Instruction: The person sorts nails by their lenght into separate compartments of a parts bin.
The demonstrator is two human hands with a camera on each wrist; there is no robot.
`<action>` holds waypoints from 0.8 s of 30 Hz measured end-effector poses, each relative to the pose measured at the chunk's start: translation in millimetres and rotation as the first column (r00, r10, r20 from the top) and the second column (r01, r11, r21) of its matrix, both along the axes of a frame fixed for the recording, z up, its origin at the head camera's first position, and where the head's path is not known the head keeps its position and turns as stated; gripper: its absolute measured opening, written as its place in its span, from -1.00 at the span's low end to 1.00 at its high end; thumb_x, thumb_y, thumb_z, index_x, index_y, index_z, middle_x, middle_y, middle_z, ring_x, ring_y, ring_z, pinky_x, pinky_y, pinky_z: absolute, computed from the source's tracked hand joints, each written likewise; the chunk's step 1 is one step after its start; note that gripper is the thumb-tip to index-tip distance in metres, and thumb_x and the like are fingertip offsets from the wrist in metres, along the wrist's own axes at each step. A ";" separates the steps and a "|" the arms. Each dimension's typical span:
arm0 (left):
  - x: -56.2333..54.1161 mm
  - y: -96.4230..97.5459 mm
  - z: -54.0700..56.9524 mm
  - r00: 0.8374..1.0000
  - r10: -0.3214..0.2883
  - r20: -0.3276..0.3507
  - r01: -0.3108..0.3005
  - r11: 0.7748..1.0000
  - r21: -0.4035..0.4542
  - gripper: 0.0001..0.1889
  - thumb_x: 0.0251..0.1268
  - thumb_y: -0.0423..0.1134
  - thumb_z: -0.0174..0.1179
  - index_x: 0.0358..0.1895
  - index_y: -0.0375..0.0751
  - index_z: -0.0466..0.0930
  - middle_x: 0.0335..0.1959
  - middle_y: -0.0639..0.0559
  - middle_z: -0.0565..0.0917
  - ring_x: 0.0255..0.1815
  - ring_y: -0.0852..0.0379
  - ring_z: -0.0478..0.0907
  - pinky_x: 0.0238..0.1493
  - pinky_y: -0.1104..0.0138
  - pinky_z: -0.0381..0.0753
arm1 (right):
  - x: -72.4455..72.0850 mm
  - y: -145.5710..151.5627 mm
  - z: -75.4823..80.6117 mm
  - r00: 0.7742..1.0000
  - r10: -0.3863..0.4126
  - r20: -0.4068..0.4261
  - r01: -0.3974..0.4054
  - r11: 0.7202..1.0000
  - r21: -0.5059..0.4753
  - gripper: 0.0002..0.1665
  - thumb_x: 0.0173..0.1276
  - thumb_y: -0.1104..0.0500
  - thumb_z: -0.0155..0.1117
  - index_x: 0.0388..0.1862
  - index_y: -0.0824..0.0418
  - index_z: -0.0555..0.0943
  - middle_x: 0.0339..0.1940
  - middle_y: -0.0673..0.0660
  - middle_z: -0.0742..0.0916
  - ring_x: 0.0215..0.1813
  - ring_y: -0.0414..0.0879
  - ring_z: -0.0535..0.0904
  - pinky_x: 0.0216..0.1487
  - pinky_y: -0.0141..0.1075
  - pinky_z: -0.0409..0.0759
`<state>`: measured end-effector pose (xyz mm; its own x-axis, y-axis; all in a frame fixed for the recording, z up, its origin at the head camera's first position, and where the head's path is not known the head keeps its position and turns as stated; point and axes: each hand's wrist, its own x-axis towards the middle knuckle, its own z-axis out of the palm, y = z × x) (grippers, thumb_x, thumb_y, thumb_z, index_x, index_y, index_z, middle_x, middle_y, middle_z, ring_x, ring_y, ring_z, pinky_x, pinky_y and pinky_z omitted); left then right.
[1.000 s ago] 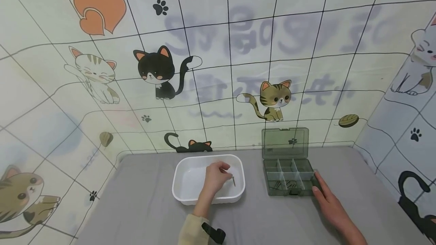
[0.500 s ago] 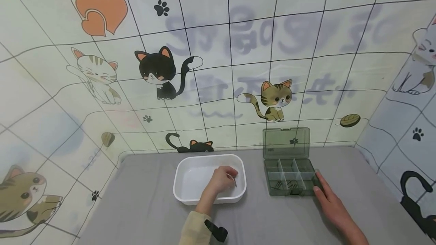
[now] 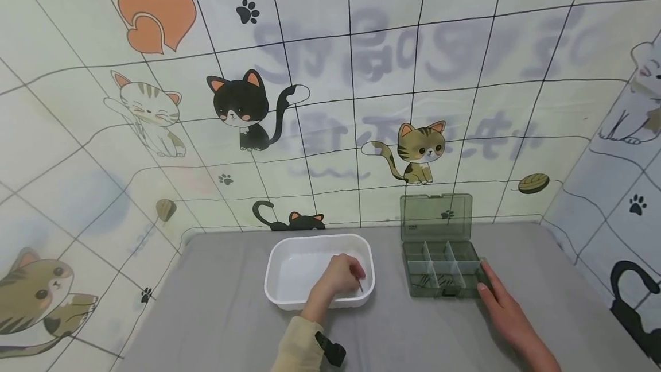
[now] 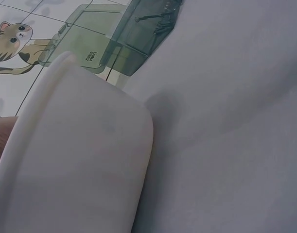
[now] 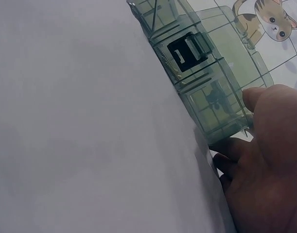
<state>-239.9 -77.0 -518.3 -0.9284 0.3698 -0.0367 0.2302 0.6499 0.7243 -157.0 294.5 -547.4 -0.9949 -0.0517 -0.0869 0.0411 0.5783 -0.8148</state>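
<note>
My left hand (image 3: 341, 275) is inside the white tray (image 3: 281, 302), toward its right end. Its fingertips pinch a thin dark screw (image 3: 361, 286) that points down near the tray floor. In the left wrist view the tray wall (image 4: 90, 145) hides most of this hand. A green see-through compartment box (image 3: 419, 290) stands open to the right, its lid (image 3: 436, 217) raised at the back. Several small screws (image 3: 424, 280) lie in its front left and middle compartments. My right hand (image 3: 503, 309) holds the box's front right corner, thumb (image 5: 255, 98) at the rim, fingers along the side.
A grey cloth (image 3: 227, 303) covers the table under both containers. Behind it rises a white wall sheet (image 3: 330, 188) printed with cats, and similar sheets close off both sides. A black strap piece (image 3: 330, 350) is on my left wrist.
My left hand has shifted slightly right and lower within the tray, bringing the screw along toward the right end. The right hand stays on the box.
</note>
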 end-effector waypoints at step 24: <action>-3.9 -6.8 2.7 0.999 -0.034 0.033 0.035 0.998 -0.049 -0.85 0.01 -0.50 0.49 -0.50 -0.16 0.81 -0.63 0.23 0.66 -0.49 0.32 0.43 -0.39 0.43 0.42 | 0.1 -1.2 0.7 1.000 -0.006 0.015 0.006 1.000 -0.017 -0.14 0.73 -0.16 -0.27 0.70 0.15 -0.34 0.61 0.57 -0.10 0.49 0.66 -0.09 0.29 0.52 0.07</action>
